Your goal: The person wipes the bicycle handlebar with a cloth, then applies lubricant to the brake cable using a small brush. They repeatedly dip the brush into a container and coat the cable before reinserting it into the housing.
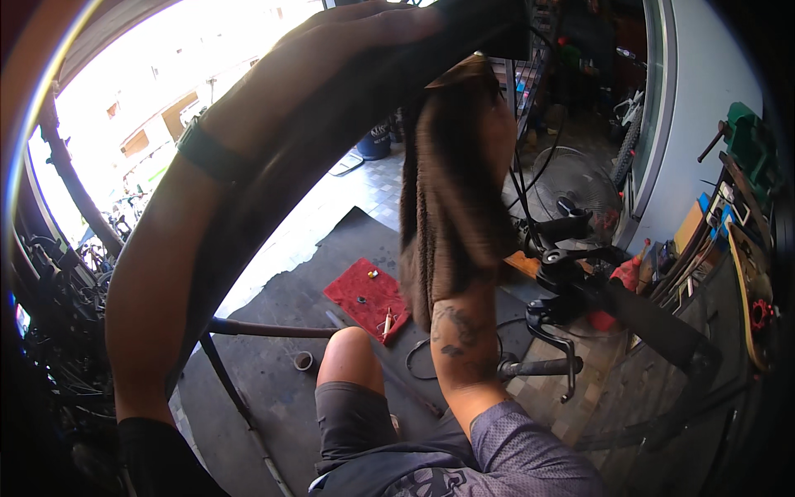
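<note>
- While holding the brown cloth (460,199) up in the right hand (499,137), reaching the left hand (356,29) out along the dark tube (480,25); hanging that cloth mid-view, just left of the brake lever (548,313).
- Grasping cloth on the right, with fingers mostly sinking into the folds; on the left, not telling whether clenching the tube or merely resting on it.
- Looking like a wipe-down, so best bunching the loose tail into the palm, pressing evenly and following the tube lengthwise.
- Minding that dangling end, probably best steering it clear of the lever.
- Spotting small parts (387,321) on the red cloth (352,286) below; best avoiding shaking grit onto them.
- Scanning for writing: catching pale lettering on the dark blue bucket (377,142) behind, too partial for reading, plus a printed motif on the shirt (522,439); finding nothing legible on cloth or tube.
</note>
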A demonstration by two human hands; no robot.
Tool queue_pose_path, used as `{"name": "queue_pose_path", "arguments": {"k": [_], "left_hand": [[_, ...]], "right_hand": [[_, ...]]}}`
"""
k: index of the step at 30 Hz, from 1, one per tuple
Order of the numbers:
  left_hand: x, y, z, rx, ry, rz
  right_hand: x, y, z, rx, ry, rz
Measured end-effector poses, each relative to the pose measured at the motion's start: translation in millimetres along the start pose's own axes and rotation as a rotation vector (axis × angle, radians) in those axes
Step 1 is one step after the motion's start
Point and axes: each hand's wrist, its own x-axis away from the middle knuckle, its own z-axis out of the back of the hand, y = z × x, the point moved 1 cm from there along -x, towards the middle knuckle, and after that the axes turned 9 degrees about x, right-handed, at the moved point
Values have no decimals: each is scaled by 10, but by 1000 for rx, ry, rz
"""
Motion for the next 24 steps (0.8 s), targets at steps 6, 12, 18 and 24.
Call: {"name": "queue_pose_path", "arguments": {"k": [6, 12, 18, 24], "left_hand": [[253, 257, -289, 231, 10, 112], [344, 421, -472, 311, 143, 200], [293, 336, -463, 210, 27, 111], [314, 338, -454, 181, 97, 130]], "right_hand": [[-64, 345, -69, 240, 397, 707], [-216, 247, -65, 880, 466, 977], [-179, 46, 5, 431, 259, 536], [-102, -4, 67, 209, 25, 423]]}}
